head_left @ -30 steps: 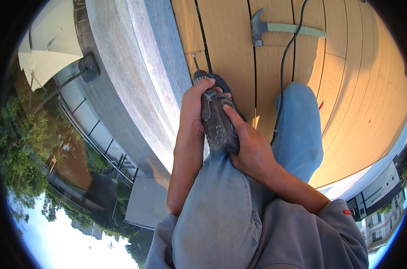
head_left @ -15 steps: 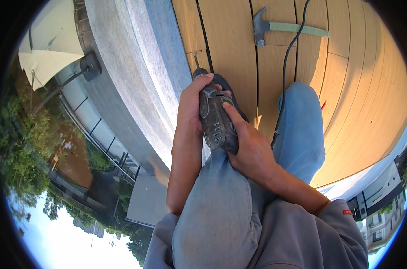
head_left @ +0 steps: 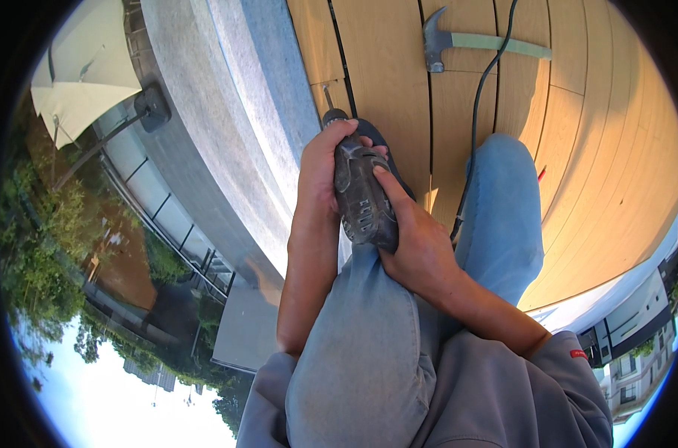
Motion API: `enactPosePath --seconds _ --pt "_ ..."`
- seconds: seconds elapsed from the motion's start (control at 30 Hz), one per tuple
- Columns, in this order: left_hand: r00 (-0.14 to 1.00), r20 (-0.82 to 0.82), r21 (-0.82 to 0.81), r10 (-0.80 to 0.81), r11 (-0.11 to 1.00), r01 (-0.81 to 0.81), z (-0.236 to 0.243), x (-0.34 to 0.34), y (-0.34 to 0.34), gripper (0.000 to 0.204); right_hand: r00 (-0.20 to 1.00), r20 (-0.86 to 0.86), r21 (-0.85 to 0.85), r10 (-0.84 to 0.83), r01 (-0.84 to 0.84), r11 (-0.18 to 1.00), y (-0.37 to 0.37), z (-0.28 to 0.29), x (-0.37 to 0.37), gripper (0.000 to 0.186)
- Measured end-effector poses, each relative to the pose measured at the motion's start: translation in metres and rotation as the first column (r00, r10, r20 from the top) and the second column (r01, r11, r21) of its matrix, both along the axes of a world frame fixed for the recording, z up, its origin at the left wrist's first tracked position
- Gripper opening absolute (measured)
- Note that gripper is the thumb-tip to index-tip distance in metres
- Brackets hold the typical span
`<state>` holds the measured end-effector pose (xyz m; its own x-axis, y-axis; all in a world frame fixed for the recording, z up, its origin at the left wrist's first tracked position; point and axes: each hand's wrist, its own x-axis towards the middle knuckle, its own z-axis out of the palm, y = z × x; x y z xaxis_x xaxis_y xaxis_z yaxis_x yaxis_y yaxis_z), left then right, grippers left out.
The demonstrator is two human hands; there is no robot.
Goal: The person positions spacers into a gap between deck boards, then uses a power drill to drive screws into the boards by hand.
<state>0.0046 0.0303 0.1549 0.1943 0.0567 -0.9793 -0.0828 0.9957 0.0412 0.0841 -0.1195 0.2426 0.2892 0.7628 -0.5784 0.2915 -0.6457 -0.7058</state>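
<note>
A dark, dusty power drill (head_left: 363, 198) is held between my two hands, its bit (head_left: 327, 95) pointing away from me at the wooden boards. My left hand (head_left: 318, 160) wraps round the front of its body, just behind the chuck (head_left: 334, 116). Around the rear part and grip closes my right hand (head_left: 423, 237), with a finger laid along the casing; the trigger is hidden. The bit's tip is over a board near the deck's left edge; whether it touches the wood I cannot tell.
A claw hammer (head_left: 496, 44) with a pale green handle lies on the wooden deck (head_left: 387, 67), crossed by a black cord (head_left: 476, 112). My dark shoe (head_left: 387, 153) is beside the drill. Left of the boards runs a grey stone ledge (head_left: 227, 97), with a lower area and railing beyond.
The view has shifted very slightly against the boards and hammer. Both hands keep the same hold on the drill.
</note>
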Motion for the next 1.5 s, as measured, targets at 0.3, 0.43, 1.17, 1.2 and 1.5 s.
enactPosePath --seconds 0.3,0.43,1.17,1.2,1.5 --pt "0.999 -0.029 0.012 -0.014 1.000 0.014 -0.001 0.001 0.000 0.023 1.000 -0.025 -0.013 -0.019 0.019 1.000 -0.002 -0.001 0.000 0.084" --pt "0.999 -0.035 0.037 -0.021 0.999 0.022 0.001 0.001 0.000 0.024 0.999 -0.037 -0.024 -0.013 0.012 1.000 -0.001 0.000 0.000 0.084" --pt "1.000 0.011 0.048 0.027 0.998 -0.028 0.015 0.002 0.000 0.024 1.000 0.016 0.020 -0.002 0.002 1.000 0.000 -0.001 0.000 0.084" --pt "0.999 0.016 0.086 0.036 0.996 -0.037 0.021 0.004 -0.001 0.027 1.000 0.026 0.017 0.004 -0.004 1.000 0.001 0.000 0.000 0.084" --pt "0.988 -0.017 0.165 -0.153 0.974 0.154 0.016 -0.008 -0.002 0.035 0.999 0.040 0.000 0.020 -0.020 1.000 0.006 0.000 -0.003 0.079"
